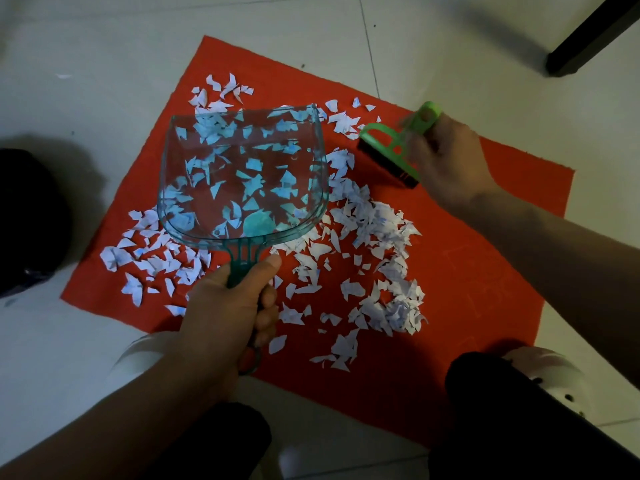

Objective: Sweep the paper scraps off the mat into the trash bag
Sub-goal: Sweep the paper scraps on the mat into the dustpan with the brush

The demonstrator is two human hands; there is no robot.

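A red mat (467, 271) lies on the tiled floor, strewn with several white paper scraps (377, 223). My left hand (225, 313) grips the handle of a clear teal dustpan (242, 174), held over the mat's left half with scraps showing through it. My right hand (446, 161) grips a green hand brush (391, 150) with dark bristles over the mat's far right part, beside the scraps. A black trash bag (24, 220) sits on the floor at the left edge, partly cut off.
A dark furniture leg (581, 46) stands at the upper right. My knees in dark trousers (519, 410) and white shoes (550, 375) are at the bottom, over the mat's near edge. Pale floor tiles (104, 64) surround the mat.
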